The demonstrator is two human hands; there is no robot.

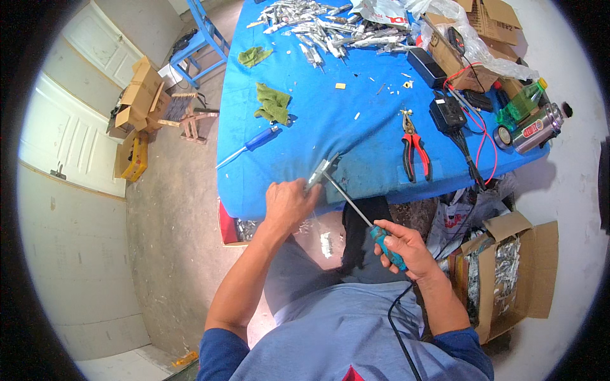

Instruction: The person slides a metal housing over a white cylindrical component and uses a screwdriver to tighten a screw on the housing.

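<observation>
The left hand [292,203] is at the near edge of the blue table [356,143], and its grip is closed around a small silver metal piece [316,174], which points upward and to the right; this hand is a little blurred. The right hand [405,247] is lower and more to the right, and its grip is wrapped around the teal handle of a screwdriver [348,200]. The thin shaft goes up to the left, with the tip at the metal piece, but one cannot tell if it enters inside. To the right of the metal piece lie pliers [414,152] with red and black handles. To the left there is a blue screwdriver [259,139], and beyond it lies a green rag [272,103]. At the far side is a pile of silver pieces [330,32], and near the right edge lies a steel flask [535,129].
</observation>
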